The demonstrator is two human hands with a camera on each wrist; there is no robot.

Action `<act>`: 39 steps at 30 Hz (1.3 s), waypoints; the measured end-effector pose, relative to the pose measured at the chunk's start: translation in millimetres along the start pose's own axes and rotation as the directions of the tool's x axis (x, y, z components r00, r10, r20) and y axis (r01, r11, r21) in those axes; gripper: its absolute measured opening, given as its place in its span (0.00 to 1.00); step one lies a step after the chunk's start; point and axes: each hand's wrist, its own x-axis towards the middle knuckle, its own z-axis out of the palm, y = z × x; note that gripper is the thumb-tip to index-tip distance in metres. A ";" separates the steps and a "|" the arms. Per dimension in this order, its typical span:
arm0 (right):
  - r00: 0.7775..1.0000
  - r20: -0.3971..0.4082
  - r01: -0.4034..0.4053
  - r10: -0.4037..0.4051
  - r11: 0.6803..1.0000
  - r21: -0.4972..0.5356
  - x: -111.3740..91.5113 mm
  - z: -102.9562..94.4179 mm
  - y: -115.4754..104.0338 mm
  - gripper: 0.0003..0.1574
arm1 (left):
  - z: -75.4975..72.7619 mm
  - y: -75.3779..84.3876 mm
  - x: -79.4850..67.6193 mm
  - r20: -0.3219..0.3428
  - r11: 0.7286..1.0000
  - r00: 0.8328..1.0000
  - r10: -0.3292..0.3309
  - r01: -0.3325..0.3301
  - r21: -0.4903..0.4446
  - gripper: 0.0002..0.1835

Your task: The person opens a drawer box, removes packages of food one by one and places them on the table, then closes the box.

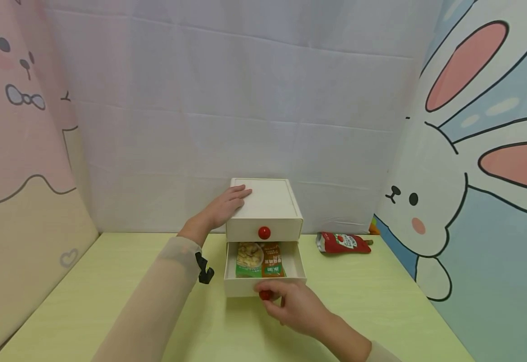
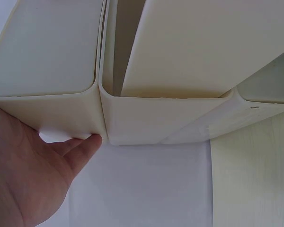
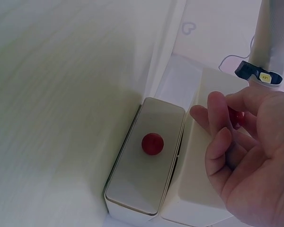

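A white drawer cabinet stands on the table, with a drawer pulled out below its top one. My right hand pinches the red knob of that pulled-out drawer. Inside lies a green and brown food packet with a picture of food in a bowl. My left hand rests across the cabinet's upper left edge, fingers extended over the top. In the left wrist view, digits of the left hand touch the cabinet's side wall. The right wrist view shows a lower shut drawer with its own red knob.
The top drawer is shut and has a red knob. A red pouch lies on the pale yellow-green table, right of the cabinet. A white cloth hangs behind, and printed cloths flank both sides.
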 end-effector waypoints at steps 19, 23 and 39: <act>0.999 0.029 0.026 -0.025 0.999 -0.032 -12.0 1.0 -5.0 0.18 | 0.7 2.3 -1.8 0.001 1.000 1.000 -0.014 0.014 -0.025 0.31; 0.999 0.037 0.022 -0.020 0.999 -0.036 -13.9 1.0 -6.2 0.18 | 0.3 3.1 -2.5 0.003 1.000 1.000 -0.013 0.013 -0.027 0.31; 0.998 0.051 0.048 -0.044 0.995 -0.086 -20.1 2.2 -10.6 0.16 | 0.6 2.5 -2.7 -0.004 1.000 1.000 -0.014 0.013 -0.022 0.31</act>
